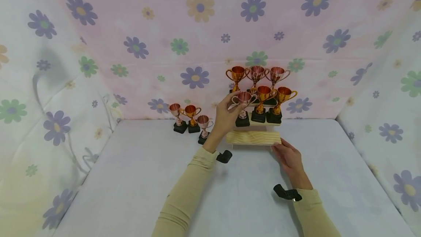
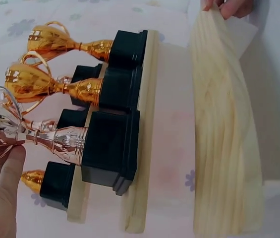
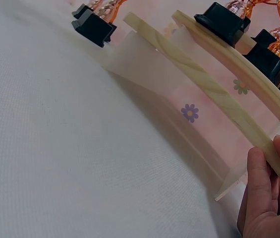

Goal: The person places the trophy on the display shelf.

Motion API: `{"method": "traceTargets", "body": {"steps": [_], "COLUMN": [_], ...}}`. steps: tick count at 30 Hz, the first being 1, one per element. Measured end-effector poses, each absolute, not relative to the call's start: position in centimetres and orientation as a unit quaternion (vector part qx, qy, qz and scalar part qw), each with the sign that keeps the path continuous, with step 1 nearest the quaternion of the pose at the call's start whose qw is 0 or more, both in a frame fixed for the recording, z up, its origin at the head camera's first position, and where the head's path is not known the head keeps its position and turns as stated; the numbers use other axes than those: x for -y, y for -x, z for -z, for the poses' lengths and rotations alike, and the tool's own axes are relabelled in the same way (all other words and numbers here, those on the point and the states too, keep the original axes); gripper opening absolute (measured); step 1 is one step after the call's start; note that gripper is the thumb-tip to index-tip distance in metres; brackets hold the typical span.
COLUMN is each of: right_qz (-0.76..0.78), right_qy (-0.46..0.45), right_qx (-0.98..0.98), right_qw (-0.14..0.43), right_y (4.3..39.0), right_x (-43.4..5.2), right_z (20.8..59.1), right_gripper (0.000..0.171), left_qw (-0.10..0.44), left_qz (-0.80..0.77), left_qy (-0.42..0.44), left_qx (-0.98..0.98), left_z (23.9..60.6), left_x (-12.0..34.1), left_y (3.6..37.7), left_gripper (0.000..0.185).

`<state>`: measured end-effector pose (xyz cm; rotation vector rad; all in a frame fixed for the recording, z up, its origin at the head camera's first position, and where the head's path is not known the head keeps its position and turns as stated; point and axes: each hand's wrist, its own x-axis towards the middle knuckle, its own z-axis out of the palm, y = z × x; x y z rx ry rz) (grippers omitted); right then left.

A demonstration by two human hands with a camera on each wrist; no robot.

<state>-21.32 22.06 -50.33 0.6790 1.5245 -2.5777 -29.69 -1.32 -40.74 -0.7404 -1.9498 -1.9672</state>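
A tiered wooden stand with clear side supports holds small trophy cups on black bases. My left hand grips a rose-gold trophy by its cup, at the left end of the middle shelf. Two gold trophies stand to its right on that shelf. On the top tier behind are a gold trophy and two rose-gold ones. My right hand pinches the right end of the bottom shelf, thumb above and fingers below, and this shelf bears no trophy.
Left of the stand, on the white table, are two rose-gold trophies and one gold trophy. A flowered cloth hangs close behind the stand and along both sides.
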Motion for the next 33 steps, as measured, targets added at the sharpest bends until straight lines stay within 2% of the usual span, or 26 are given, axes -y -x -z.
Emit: {"method": "traceTargets", "body": {"steps": [9, 18, 33], "right_qz": [0.837, 0.836, 0.838], "right_qy": [-0.22, -0.22, -0.224], "right_qx": [-0.499, -0.502, -0.497], "right_qw": [0.037, 0.036, 0.038], "right_y": [21.2, 21.3, 21.1], "right_x": [-21.9, -21.7, -22.0], "right_z": [50.2, 50.3, 50.3], "right_gripper": [0.064, 0.064, 0.065], "left_qw": [0.1, 0.096, 0.085], "left_qz": [0.67, 0.666, 0.677], "left_qy": [0.258, 0.259, 0.235], "left_qx": [0.689, 0.692, 0.692], "left_z": [39.9, 40.0, 40.1], "left_x": [2.6, 2.7, 2.4], "left_y": [30.9, 31.8, 31.4], "left_gripper": [0.049, 0.053, 0.057]}}
